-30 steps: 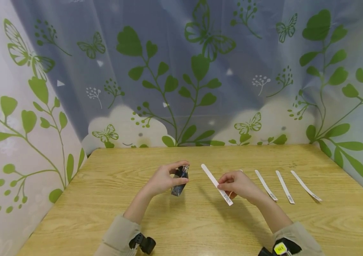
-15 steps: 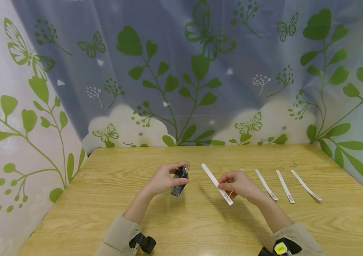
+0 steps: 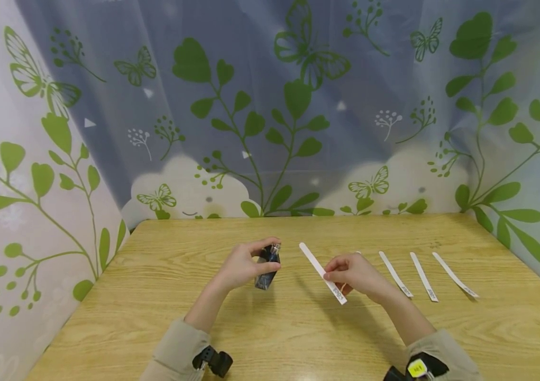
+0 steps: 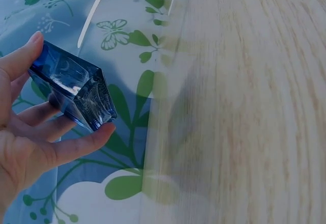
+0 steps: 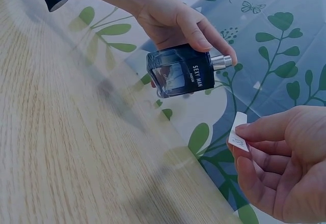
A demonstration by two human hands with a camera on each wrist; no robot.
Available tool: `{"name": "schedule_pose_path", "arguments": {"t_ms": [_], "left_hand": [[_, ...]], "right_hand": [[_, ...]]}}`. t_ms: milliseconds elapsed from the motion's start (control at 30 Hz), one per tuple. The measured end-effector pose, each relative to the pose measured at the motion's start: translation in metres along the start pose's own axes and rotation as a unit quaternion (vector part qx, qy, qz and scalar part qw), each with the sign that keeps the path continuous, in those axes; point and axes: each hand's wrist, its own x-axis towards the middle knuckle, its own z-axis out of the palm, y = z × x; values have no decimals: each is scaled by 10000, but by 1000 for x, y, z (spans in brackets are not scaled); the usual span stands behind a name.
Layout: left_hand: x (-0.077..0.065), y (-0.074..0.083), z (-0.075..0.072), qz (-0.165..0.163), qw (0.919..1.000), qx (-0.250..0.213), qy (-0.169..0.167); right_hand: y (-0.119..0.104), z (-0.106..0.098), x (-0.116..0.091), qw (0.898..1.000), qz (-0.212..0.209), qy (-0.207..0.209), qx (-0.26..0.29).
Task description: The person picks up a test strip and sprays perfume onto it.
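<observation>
In the head view my left hand (image 3: 238,269) holds a dark blue glass perfume bottle (image 3: 265,278) in the air, its forefinger on the silver spray nozzle (image 5: 221,62). The right wrist view shows the bottle tilted well over, its label reading "SEXY MAN". To its right, apart from the bottle, my right hand (image 3: 357,276) pinches a white paper scent strip (image 3: 313,258) between thumb and fingers near the printed end. The strip's rounded end points up and away. In the left wrist view the strip (image 4: 91,18) appears beyond the bottle (image 4: 76,84).
On the wooden table (image 3: 279,338) several more white strips lie to the right: one strip (image 3: 395,275), a second strip (image 3: 424,278) and a curved strip (image 3: 455,275). Another strip's tip (image 3: 359,254) pokes out behind the right hand. Patterned curtains (image 3: 250,106) surround the table.
The bottle has shifted and turned very slightly in the left hand. The right hand and its strip stay in place.
</observation>
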Motion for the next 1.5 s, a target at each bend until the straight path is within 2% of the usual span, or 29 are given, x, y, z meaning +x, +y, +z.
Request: {"name": "schedule_pose_path", "arguments": {"t_ms": [300, 633, 800, 1100, 1200, 1367, 1433, 1500], "left_hand": [[1, 0, 1, 232, 9996, 127, -40], [1, 1, 0, 13, 10000, 17, 29], [1, 0, -2, 68, 9999, -144, -29], [-1, -6, -4, 97, 9996, -160, -232], [-3, -4, -3, -8, 9992, -384, -113], [-4, -10, -5, 104, 9979, -544, 337], [-2, -18, -6, 209, 9971, -556, 481], [-3, -19, -8, 179, 9965, -571, 591]], "right_hand": [[-1, -1, -1, 10000, -39, -29, 12], [-2, -1, -2, 10000, -28, -25, 8], [-1, -2, -2, 10000, -8, 5, -53], [3, -2, -1, 9999, 25, 88, -131], [8, -3, 0, 9998, 2, 93, -149], [14, -7, -1, 9997, 4, 161, -205], [14, -9, -2, 9995, 76, 224, -204], [15, -11, -2, 9994, 158, 289, -120]]}}
